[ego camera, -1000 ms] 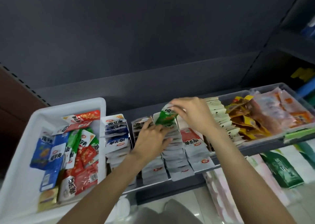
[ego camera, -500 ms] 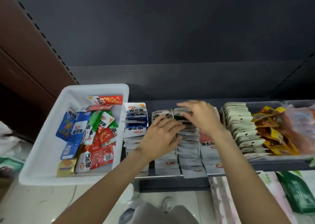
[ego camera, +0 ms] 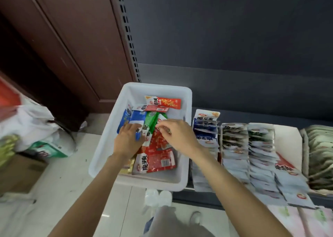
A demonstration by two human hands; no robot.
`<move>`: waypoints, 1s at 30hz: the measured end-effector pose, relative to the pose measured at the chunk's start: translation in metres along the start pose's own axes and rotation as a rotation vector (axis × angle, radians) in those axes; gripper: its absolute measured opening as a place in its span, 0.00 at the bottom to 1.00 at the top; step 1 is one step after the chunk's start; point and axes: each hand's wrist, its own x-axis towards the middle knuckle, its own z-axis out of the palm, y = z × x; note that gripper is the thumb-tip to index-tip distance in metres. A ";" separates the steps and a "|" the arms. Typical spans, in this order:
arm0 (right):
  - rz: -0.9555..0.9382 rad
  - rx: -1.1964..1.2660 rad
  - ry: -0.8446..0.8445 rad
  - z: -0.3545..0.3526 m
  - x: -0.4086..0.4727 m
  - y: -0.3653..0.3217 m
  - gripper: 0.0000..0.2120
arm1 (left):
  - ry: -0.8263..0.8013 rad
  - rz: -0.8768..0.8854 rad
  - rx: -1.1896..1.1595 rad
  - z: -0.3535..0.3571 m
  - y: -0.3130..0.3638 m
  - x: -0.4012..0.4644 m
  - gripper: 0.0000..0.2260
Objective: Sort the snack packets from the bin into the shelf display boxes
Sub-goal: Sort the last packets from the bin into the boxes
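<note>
- We see the left hand (ego camera: 127, 141) with fingers spread flat on a blue packet (ego camera: 135, 118) in the white bin (ego camera: 187, 110).
- The right hand (ego camera: 177, 135) curls its fingertips (ego camera: 160, 125) onto a green packet (ego camera: 151, 122); whether they pinch it, we cannot tell.
- Shelf display rows (ego camera: 234, 146) lie right.

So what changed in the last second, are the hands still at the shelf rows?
No. Both hands left the shelf rows, where they had tucked in a green packet, and moved left into the white bin. The left hand now lies on the blue packets; the right hand reaches over the red packets, fingers curled, grip unclear. The bin and rows kept their places.
</note>
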 end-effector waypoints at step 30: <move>0.289 0.172 0.367 -0.005 0.019 -0.004 0.04 | -0.099 -0.146 -1.150 -0.046 0.001 -0.010 0.16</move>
